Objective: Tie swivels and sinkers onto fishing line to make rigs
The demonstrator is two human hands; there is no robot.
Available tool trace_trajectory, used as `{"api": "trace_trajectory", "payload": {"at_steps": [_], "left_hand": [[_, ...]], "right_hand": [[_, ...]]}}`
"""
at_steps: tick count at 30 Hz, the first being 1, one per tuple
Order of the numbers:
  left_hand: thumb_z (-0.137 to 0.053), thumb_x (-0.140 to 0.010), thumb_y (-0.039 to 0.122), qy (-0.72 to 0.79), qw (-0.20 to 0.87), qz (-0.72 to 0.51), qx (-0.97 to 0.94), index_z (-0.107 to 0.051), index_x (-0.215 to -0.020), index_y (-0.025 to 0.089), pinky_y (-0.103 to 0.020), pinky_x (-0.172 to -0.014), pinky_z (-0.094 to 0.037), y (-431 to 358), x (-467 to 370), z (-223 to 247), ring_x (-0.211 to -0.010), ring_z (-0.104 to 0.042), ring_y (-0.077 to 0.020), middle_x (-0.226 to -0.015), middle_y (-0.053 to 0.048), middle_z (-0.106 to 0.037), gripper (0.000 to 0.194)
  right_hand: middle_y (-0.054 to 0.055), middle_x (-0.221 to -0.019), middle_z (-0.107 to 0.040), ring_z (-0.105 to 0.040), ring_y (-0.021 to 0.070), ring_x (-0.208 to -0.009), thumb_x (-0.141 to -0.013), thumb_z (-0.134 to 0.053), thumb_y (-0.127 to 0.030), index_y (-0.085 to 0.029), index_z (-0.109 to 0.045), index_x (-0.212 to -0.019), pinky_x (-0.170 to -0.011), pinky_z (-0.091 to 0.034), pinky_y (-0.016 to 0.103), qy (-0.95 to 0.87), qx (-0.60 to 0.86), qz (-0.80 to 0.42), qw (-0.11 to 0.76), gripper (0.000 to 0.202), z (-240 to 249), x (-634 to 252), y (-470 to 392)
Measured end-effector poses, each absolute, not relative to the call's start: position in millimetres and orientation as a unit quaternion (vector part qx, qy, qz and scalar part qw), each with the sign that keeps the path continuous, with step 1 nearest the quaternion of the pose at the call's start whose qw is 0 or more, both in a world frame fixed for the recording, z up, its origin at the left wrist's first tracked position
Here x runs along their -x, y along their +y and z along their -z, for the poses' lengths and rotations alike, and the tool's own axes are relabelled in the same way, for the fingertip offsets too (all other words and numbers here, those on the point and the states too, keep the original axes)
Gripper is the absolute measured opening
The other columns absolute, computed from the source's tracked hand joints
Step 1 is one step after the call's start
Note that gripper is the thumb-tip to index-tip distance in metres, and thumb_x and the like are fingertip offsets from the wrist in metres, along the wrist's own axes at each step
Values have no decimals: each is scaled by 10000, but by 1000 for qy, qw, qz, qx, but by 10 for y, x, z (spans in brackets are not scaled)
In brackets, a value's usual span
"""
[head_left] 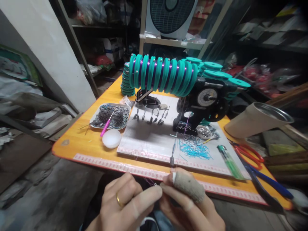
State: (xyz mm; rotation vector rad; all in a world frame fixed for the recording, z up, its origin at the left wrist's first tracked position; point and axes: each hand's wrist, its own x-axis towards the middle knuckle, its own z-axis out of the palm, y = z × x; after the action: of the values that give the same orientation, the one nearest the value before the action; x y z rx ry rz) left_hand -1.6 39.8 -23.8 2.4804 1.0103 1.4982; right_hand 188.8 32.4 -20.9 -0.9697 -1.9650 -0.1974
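Note:
My left hand (130, 199), with a ring on one finger, is closed in a pinch at the table's front edge. My right hand (192, 202), a grey cloth wrap (189, 187) round one finger, is closed too, its fingertips meeting the left ones. A thin purple line (149, 182) runs to the fingertips, where a tiny shiny ring (155, 184) shows. The fingers cover most of what they hold. Just above my right hand is a grey sinker (172, 160) with a twisted wire. Short blue pieces (194, 149) with metal bits lie on the white board (144, 141).
Teal spools (163, 73) wound with purple line sit on a black machine (199, 102). Several sinkers (151, 119) hang below. Leftward are a tray (96, 123), a pink-handled tool (107, 125) and a white bowl (112, 139). A green lighter (229, 162) and pliers (269, 181) lie right.

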Motion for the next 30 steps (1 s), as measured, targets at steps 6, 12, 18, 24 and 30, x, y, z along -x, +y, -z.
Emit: {"api": "trace_trajectory", "payload": {"at_steps": [6, 12, 18, 24, 30], "left_hand": [[-689, -813, 5, 344, 70, -522, -777, -699, -1104, 159, -255, -523, -423, 396, -69, 246, -561, -471, -115, -646, 31, -495, 329], [-677, -898, 155, 396, 338, -554, -650, -748, -842, 257, -212, -719, -551, 393, -60, 227, -861, -670, -143, -1079, -43, -689, 137], [-715, -887, 335, 380, 565, -521, -515, -719, -753, 212, -152, -676, -532, 430, -41, 119, -701, -651, -104, -718, 6, -680, 182], [-726, -877, 343, 358, 575, -520, -519, -727, -750, 206, -146, -670, -524, 453, 79, -7, -689, -626, -95, -714, 7, -661, 187], [-733, -874, 262, 360, 550, -544, -522, -762, -826, 242, -117, -671, -539, 402, 232, -27, -686, -661, -80, -728, 19, -697, 59]], "right_hand": [[65, -1024, -741, -753, 222, -875, -862, -674, -63, -209, -744, -1028, -695, -678, 276, -750, 449, 83, 479, 232, 295, -1828, 249], [72, -1015, -740, -739, 218, -952, -862, -660, -44, -190, -720, -992, -805, -663, 288, -764, 432, 42, 478, 204, 248, -1828, 261], [91, -967, -733, -726, 225, -995, -900, -641, -89, -153, -689, -1004, -868, -639, 287, -823, 358, 16, 441, 131, 71, -1873, 351], [84, -908, -701, -712, 213, -947, -951, -567, -115, -154, -669, -962, -811, -640, 278, -834, 305, -4, 460, 110, -90, -1745, 419], [83, -881, -707, -707, 212, -934, -955, -564, -106, -146, -671, -948, -818, -639, 298, -840, 283, 3, 463, 115, -151, -1612, 422]]}}
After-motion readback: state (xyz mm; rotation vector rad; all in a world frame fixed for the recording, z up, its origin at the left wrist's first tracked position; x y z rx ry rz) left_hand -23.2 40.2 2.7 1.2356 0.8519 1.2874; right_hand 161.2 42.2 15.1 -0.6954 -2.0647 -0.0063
